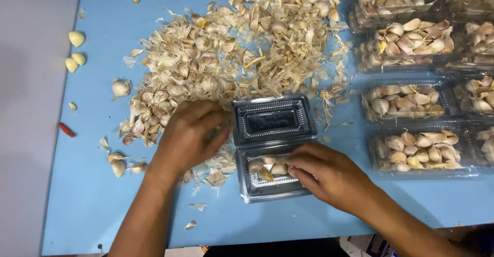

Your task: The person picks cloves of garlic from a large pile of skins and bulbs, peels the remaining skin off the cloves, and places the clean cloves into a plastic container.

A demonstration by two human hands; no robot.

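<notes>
While its fingers curl down into loose cloves at the edge of the garlic pile (231, 51), the left hand (188, 133) rakes beside the open clear clamshell box (271, 146). The right hand (324, 174) pinches garlic cloves (267, 165) inside the box's lower half. Filled, closed boxes (411, 102) sit to the right on the blue table (92, 195).

Garlic pile (226, 51), open clamshell box (271, 149), hands placing cloves (267, 167)

4 peeled cloves (75, 51) and a red scrap (67, 130) lie left; filled packs (411, 100) right.
</notes>
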